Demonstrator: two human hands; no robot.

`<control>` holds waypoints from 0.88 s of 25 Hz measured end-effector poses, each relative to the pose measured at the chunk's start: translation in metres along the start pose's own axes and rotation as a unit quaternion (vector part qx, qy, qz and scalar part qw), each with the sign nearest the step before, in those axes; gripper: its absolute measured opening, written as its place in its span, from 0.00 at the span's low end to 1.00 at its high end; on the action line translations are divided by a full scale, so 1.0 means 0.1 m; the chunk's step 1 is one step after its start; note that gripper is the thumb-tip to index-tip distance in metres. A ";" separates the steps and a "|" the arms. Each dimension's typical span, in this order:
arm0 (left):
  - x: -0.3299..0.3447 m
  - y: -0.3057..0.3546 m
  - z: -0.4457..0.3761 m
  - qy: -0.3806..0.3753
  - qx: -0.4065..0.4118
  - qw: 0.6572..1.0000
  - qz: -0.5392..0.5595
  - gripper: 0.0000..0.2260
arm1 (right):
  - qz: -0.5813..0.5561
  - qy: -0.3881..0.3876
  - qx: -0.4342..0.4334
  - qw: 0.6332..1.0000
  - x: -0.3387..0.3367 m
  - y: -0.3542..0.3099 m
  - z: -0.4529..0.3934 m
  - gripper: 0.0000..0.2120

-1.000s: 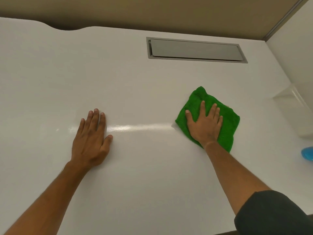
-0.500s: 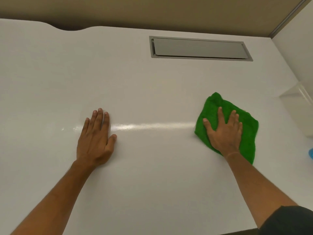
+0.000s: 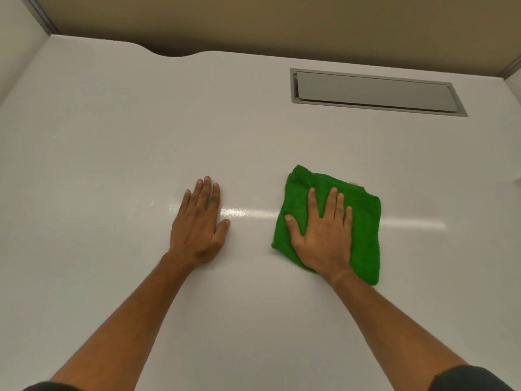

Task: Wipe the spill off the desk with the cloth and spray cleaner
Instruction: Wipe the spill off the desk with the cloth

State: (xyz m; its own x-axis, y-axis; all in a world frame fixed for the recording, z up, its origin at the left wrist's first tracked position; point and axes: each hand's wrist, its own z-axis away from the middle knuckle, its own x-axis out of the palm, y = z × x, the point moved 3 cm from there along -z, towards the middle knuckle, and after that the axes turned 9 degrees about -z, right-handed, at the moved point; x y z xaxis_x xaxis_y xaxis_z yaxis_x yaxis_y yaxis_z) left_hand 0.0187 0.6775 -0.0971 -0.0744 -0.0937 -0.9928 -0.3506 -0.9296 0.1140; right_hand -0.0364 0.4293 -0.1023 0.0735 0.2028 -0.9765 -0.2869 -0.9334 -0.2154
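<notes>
A folded green cloth (image 3: 363, 221) lies flat on the white desk (image 3: 112, 150), right of the middle. My right hand (image 3: 324, 235) presses down on the cloth with straight, spread fingers. My left hand (image 3: 197, 224) rests flat on the bare desk to the left of the cloth, fingers straight and together. A bright streak of reflected light runs across the desk between the two hands. No spray bottle is in view, and I cannot make out a spill.
A grey rectangular cable flap (image 3: 375, 93) is set into the desk at the back right. A curved notch (image 3: 174, 53) cuts the desk's far edge. Partition walls stand at the left (image 3: 17, 38) and far right.
The view has swung left, so the blue object and the clear container at the right have left the frame. My right hand with the cloth now lies closer to my left hand.
</notes>
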 end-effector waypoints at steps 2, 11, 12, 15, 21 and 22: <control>-0.01 -0.03 0.01 0.002 -0.003 1.000 -0.006 0.35 | -0.021 0.005 0.051 0.998 0.06 -0.30 -0.04 0.39; -0.04 -0.57 0.23 -0.015 -0.073 0.997 -0.036 0.37 | -0.041 -0.015 -0.036 0.998 0.28 -1.19 -0.21 0.40; -0.03 -0.61 0.25 -0.015 -0.076 0.996 -0.038 0.37 | -0.048 -0.018 -0.012 0.999 0.29 -1.30 -0.25 0.41; -0.03 -0.69 0.28 -0.020 -0.073 0.996 -0.048 0.37 | -0.022 -0.050 -0.176 0.983 0.35 -1.59 -0.33 0.40; -0.05 -0.80 0.33 -0.006 -0.080 0.996 -0.025 0.40 | -0.042 -0.043 -0.165 0.984 0.44 -1.99 -0.43 0.34; -0.06 -0.82 0.34 -0.003 -0.079 0.997 -0.021 0.40 | -0.040 -0.048 -0.183 0.981 0.45 -2.08 -0.41 0.33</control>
State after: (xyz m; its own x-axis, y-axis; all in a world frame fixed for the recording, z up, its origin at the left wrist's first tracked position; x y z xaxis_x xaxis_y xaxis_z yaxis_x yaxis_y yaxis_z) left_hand 0.0163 0.7663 -0.0992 -0.0688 -0.0520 -0.9963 -0.2029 -0.9770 0.0650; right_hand 0.0661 0.6206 -0.1012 -0.0131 0.2894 -0.9571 0.0801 -0.9538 -0.2895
